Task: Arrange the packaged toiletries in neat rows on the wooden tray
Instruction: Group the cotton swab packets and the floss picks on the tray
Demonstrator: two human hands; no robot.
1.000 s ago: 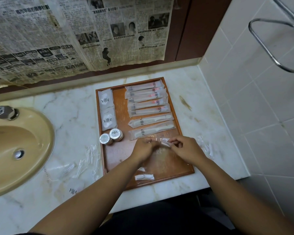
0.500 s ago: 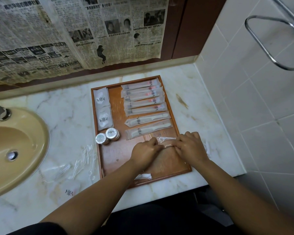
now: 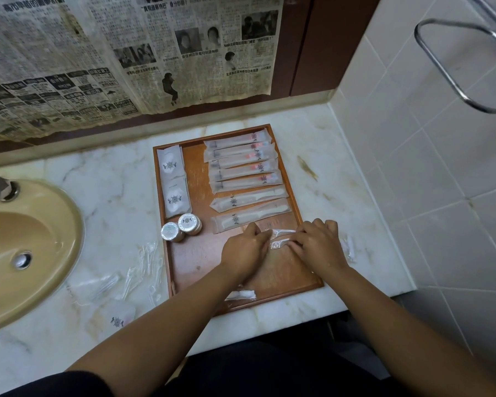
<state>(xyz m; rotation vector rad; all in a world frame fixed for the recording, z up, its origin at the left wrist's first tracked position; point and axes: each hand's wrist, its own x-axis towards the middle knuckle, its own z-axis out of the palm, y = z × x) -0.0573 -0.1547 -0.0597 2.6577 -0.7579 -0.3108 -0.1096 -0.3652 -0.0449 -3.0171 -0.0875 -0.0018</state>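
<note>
Marble counter [image 3: 112, 196] beside tiled wall [image 3: 427, 181] bears wooden tray [image 3: 196, 253] near sink [image 3: 26, 247].

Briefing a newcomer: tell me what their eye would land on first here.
Both hands, the left hand and right hand, hold small clear packets at the near right of the wooden tray. Behind them long wrapped sachets lie in a neat row down the tray's right side. Yellowed newspaper covers the wall behind the counter.

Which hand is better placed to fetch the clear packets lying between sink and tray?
Probably left: the left hand lies nearer the clear packets, left of the wooden tray; the right hand must cross it.
</note>
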